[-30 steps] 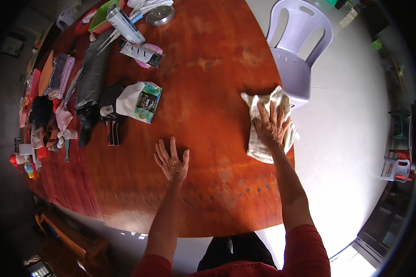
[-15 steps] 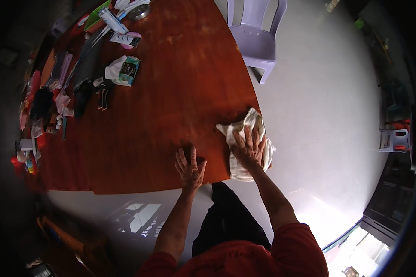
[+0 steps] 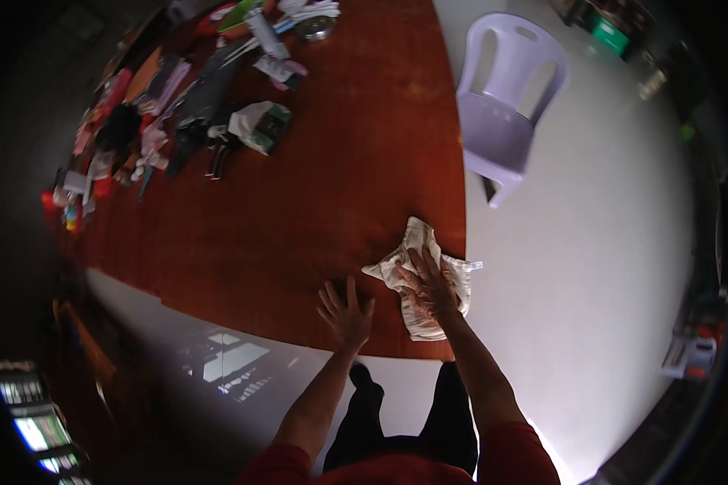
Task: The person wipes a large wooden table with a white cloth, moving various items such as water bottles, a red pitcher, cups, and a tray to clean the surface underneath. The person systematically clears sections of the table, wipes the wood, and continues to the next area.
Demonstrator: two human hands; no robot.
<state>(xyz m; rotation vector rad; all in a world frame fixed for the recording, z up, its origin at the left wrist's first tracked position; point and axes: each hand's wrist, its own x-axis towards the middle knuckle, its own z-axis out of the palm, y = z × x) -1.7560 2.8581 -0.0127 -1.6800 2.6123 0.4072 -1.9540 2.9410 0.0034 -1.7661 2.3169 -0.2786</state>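
My right hand (image 3: 430,287) lies spread over a cream cloth (image 3: 416,327), pressing it flat against the reddish-brown wooden table (image 3: 323,202) near its front right corner. The cloth is rumpled, with one pointed fold toward the left. A small white tag sticks out past the table's right edge. My left hand (image 3: 349,319) rests open on the bare wood left of the cloth, fingers apart, holding nothing.
A lilac plastic chair (image 3: 497,133) stands beyond the table's right edge. At the far left lie a wipes packet (image 3: 260,127), a dark-handled tool (image 3: 216,162), a round metal tin (image 3: 315,29) and several bags. Pale floor (image 3: 590,267) extends to the right.
The view has turned, bringing the whole chair into sight. My right hand and the cloth have shifted inward from the table's corner. My left hand stays on the table, fingers more spread.
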